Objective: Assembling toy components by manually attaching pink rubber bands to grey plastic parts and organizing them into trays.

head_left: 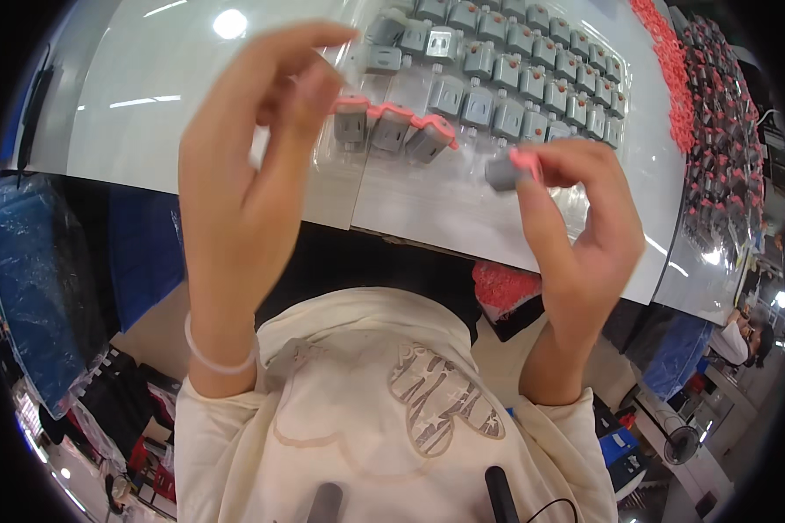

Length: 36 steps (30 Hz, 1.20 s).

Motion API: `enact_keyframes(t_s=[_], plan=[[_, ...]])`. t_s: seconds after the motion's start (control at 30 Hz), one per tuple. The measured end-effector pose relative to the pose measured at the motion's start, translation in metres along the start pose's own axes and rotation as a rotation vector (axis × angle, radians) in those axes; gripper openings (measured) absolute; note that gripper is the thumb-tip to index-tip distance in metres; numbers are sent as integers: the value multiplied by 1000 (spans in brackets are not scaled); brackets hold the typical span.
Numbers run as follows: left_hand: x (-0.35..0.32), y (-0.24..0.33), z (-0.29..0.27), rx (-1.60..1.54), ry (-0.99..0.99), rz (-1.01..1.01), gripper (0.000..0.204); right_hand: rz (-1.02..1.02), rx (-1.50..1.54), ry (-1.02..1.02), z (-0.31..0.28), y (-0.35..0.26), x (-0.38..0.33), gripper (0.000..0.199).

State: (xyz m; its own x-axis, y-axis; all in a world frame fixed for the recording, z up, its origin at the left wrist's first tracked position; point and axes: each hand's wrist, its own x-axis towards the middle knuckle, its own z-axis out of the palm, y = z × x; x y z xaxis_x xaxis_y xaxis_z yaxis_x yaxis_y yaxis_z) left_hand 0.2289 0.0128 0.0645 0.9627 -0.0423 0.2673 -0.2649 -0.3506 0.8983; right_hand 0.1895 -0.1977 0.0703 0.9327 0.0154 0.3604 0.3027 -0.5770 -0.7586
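Note:
Between the thumb and forefinger of my right hand (589, 205) is a small grey plastic device (502, 173) with a pink band on its end, a little blurred. My left hand (257, 152) is raised over the table at the left, forefinger stretched out and thumb apart from it, with nothing visible in it. Beside its thumb, three grey devices with pink bands (392, 128) lie in a slanting row near the table's front. Behind them, a clear plastic tray (406, 87) carries rows of grey devices (506, 74), several with a small orange-red mark.
A heap of pink bands (667, 65) runs along the table's right side. Past it lie many more banded grey devices (720, 113). Below the white table's (148, 96) front edge is a dark container with pink pieces (506, 292). Blue plastic-wrapped stacks (39, 279) stand at the left.

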Motion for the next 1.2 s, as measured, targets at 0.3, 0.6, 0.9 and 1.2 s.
enact_keyframes(t_s=[0.3,0.6,0.9,1.2], plan=[[24,-16,27,610,57,162,35,-194,-483,7,31,6,3,15],[31,-11,17,453,2,154,33,-141,-410,7,28,7,-1,20],[25,-13,-4,-234,-66,-111,37,-188,-288,19,26,13,3,22],[-37,-11,-8,-731,-100,-238,46,-174,-353,-94,1,8,11,25]])
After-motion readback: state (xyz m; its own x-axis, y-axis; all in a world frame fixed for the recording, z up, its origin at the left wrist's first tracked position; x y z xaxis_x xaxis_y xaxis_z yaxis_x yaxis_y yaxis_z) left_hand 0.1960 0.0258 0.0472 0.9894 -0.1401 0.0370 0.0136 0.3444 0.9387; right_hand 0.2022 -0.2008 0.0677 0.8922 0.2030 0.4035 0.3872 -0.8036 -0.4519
